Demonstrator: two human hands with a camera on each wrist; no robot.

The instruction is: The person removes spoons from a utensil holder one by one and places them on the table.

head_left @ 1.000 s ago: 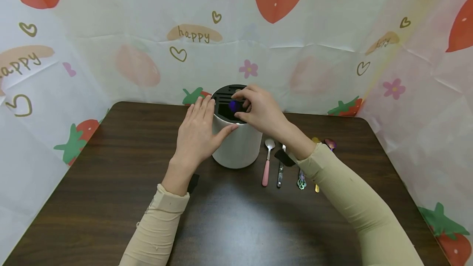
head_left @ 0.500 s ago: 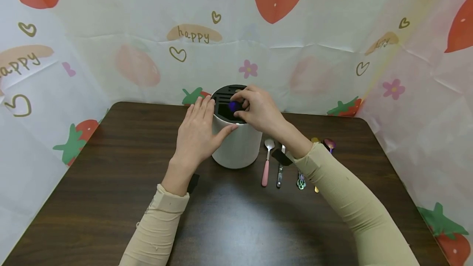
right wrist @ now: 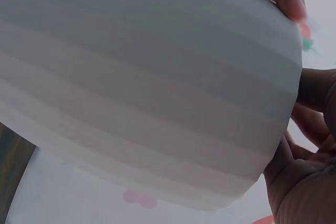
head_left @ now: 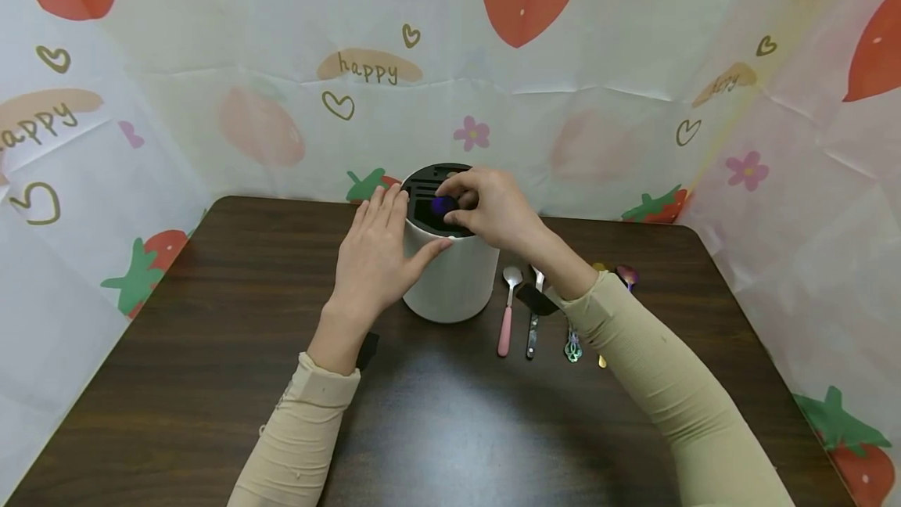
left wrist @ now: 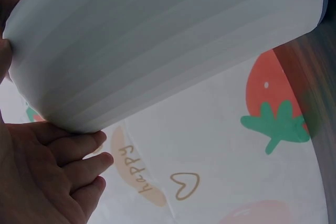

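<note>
A white utensil holder (head_left: 450, 284) with a slotted black top (head_left: 425, 178) stands near the far edge of the table. My left hand (head_left: 373, 253) rests on its left side, fingers straight and thumb along the front rim; the left wrist view shows the holder's wall (left wrist: 168, 40) beside the fingers. Over the opening my right hand (head_left: 496, 206) pinches a shiny blue-purple spoon (head_left: 443, 205) between thumb and fingers. Only its rounded end shows; the rest is hidden by the hand and the holder. In the right wrist view the holder's wall (right wrist: 147, 87) hides most of the hand's work.
Right of the holder lie a pink-handled spoon (head_left: 505, 327), a utensil with a dark patterned handle (head_left: 532, 335), an iridescent openwork handle (head_left: 573, 346), a gold utensil (head_left: 601, 361) and a purple spoon (head_left: 628, 275). My right forearm partly covers them. A strawberry-print cloth (head_left: 281, 22) surrounds the table.
My right hand and the blue-purple spoon have shifted very slightly, the fingers a little more curled. The left hand keeps its place on the holder.
</note>
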